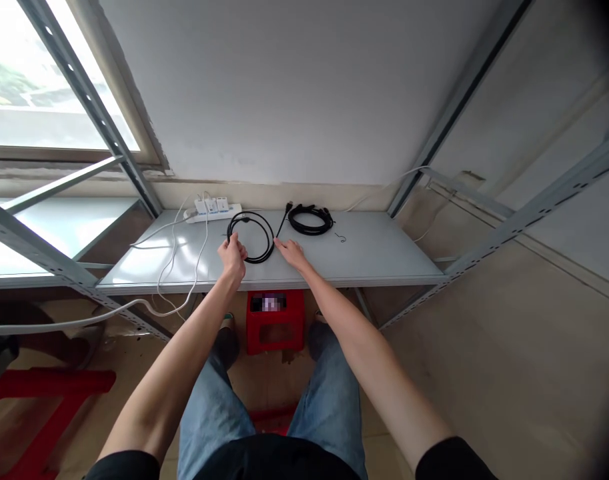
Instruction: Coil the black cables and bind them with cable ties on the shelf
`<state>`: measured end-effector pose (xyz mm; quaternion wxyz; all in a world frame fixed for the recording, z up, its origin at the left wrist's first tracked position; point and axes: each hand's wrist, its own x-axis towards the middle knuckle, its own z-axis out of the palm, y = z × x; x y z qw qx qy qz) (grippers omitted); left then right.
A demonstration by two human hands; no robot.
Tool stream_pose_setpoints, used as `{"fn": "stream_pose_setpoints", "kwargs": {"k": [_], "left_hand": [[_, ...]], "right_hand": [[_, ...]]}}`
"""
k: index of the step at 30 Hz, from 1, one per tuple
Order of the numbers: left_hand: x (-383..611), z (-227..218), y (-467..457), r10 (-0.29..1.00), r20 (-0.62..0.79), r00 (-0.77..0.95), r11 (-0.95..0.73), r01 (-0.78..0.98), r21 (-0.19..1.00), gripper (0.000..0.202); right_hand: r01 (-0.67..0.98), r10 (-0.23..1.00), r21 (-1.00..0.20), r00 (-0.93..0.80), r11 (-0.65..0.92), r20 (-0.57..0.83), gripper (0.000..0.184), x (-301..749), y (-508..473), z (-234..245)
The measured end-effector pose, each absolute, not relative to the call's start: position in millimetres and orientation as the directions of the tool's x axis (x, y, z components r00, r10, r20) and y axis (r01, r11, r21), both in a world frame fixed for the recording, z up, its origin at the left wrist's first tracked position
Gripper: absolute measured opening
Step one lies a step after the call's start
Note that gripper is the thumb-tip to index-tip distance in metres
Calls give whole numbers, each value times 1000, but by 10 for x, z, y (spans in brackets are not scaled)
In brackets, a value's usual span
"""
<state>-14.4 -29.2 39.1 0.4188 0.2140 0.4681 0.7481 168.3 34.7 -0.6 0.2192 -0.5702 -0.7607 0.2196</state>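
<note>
- Black cable loop [273, 239] lies on the shelf [384, 250], with its near edge clenched in the closed left hand [233, 257].
- Right hand [290, 252] rests stretched out just beside it, fingertips at the cable's tail; I cannot tell whether it grips.
- Second coil [311, 219] and power strip [214, 212] lie behind.

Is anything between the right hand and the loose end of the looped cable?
Nothing visible. The right hand lies on the shelf beside the loose end; the left hand grips the looped cable; the second coil sits farther back.
</note>
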Motion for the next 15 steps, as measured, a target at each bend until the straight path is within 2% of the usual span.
{"fn": "stream_pose_setpoints", "kwargs": {"k": [4, 7, 9, 11, 13, 15], "left_hand": [[-260, 233, -288, 807, -206, -553, -91, -461, 882, 47], [-367, 132, -291, 801, -225, -554, 14, -359, 933, 32], [-471, 88, -293, 812, -167, -560, 108, -137, 985, 23], [-597, 63, -286, 834, -67, -548, 206, 196, 959, 21], [-717, 41, -272, 862, 21, -506, 271, 496, 825, 24], [-793, 10, -258, 899, 93, -427, 250, 676, 693, 21]], "right_hand": [[771, 996, -634, -87, 56, -17, 48, 1462, 341, 70], [804, 1000, -595, -9, 2, -9, 42, 1303, 322, 65], [834, 1000, -552, 4, 0, 6, 35, 1236, 305, 38], [855, 999, -518, -10, 27, 35, 33, 1209, 286, 5], [869, 996, -489, -41, 76, 82, 37, 1216, 273, -27], [879, 988, -460, -73, 128, 134, 41, 1244, 271, -58]]}}
